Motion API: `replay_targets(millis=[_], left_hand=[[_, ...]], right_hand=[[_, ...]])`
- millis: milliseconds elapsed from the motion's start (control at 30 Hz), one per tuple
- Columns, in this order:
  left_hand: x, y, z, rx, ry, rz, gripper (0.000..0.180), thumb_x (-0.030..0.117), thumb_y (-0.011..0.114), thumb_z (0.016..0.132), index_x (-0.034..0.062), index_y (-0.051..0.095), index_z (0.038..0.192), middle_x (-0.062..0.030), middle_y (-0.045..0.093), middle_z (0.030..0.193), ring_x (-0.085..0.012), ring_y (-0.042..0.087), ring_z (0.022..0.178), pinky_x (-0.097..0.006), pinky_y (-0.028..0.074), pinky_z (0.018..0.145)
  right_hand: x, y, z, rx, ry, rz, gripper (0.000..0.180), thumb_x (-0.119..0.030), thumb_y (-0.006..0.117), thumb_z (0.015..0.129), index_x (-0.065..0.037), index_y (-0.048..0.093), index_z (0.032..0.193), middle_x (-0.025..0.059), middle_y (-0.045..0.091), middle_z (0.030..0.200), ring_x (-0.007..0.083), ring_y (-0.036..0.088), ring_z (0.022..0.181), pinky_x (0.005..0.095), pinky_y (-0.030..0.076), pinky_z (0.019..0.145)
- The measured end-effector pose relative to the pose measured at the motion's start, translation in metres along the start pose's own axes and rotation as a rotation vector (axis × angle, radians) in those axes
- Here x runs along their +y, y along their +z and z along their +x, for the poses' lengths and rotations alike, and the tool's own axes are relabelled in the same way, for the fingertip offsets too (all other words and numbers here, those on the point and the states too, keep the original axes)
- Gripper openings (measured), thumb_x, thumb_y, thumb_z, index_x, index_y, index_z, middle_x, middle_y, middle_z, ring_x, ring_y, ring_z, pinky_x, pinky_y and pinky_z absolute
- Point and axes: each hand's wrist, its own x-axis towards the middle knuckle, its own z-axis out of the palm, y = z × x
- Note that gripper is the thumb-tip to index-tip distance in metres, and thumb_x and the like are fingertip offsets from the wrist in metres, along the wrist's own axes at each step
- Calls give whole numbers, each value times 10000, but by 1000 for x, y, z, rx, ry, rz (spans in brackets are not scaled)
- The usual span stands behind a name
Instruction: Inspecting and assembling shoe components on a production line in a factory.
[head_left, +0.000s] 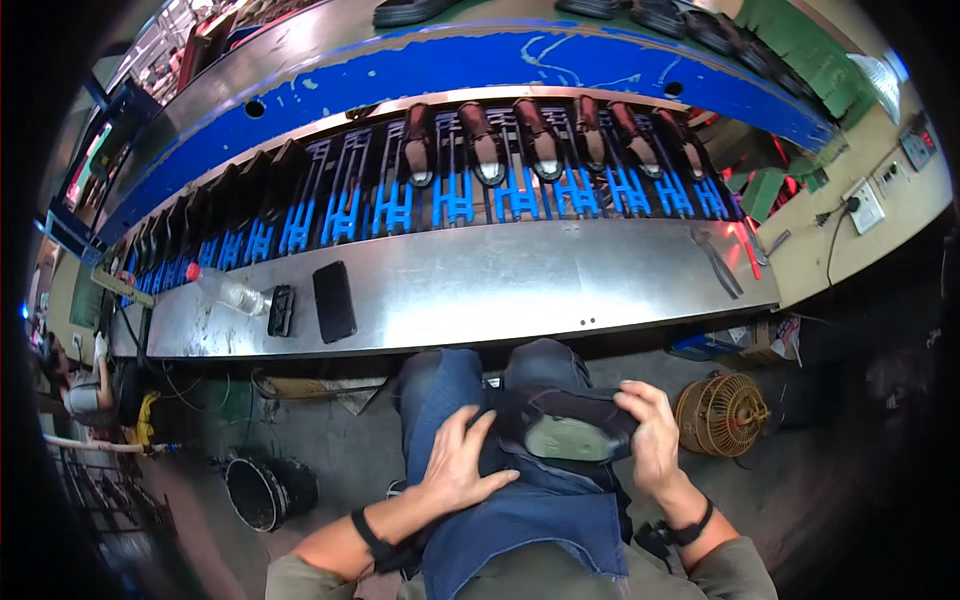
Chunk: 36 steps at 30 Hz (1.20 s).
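Observation:
Across my lap lies a dark shoe [570, 420], turned so a grey-green patch faces up. My right hand [652, 432] grips its right end, fingers over the top edge and thumb hidden or partly so. By the shoe's left end is my left hand [462, 465], its fingers and thumb spread over my blue apron [530, 525]; nothing is held in it. Whether its fingertips touch the shoe is hard to tell. Both wrists wear black bands.
Ahead runs a metal bench [440, 285] bearing a black phone [334, 300], a clear bottle [232, 291], a small black case [282, 311] and pincers [718, 264]. Behind it, several shoes hang on blue racks [455, 195]. A bucket [262, 494] and fan [722, 414] flank me. Another person [85, 392] is far left.

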Motion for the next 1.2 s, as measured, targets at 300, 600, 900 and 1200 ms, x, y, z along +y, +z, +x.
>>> replay_targets(millis=[300, 600, 900, 1200], left_hand=[[-62, -3, 124, 3, -92, -739, 994, 409, 880, 714, -43, 375, 1442, -243, 532, 1386, -351, 533, 1298, -429, 422, 1086], [-346, -195, 315, 802, -622, -408, 894, 413, 865, 741, -92, 437, 1341, -265, 635, 1214, -359, 642, 1095, -409, 503, 965], [-384, -203, 295, 196, -562, 379, 672, 308, 738, 868, 3, 454, 1396, -260, 473, 1400, -442, 531, 1244, -492, 465, 1028], [-16, -331, 322, 915, 673, 326, 309, 35, 620, 799, -11, 684, 1098, -245, 605, 1240, -426, 599, 1109, -484, 497, 975]], right_hand=[[90, 55, 187, -406, 632, 414, 741, -603, 285, 1061, 1, 629, 1317, 144, 673, 1244, 250, 607, 1193, 377, 485, 1001], [187, 348, 452, -235, -51, -548, 646, -411, 712, 881, -21, 534, 1364, 251, 561, 1362, 374, 544, 1268, 441, 446, 1059], [186, 329, 472, -460, 118, 68, 327, -221, 704, 834, 0, 673, 1074, 124, 698, 979, 251, 662, 906, 399, 521, 801], [145, 82, 135, -174, 353, 203, 730, -178, 778, 790, 43, 483, 1420, 203, 546, 1421, 296, 550, 1310, 384, 434, 1091]])
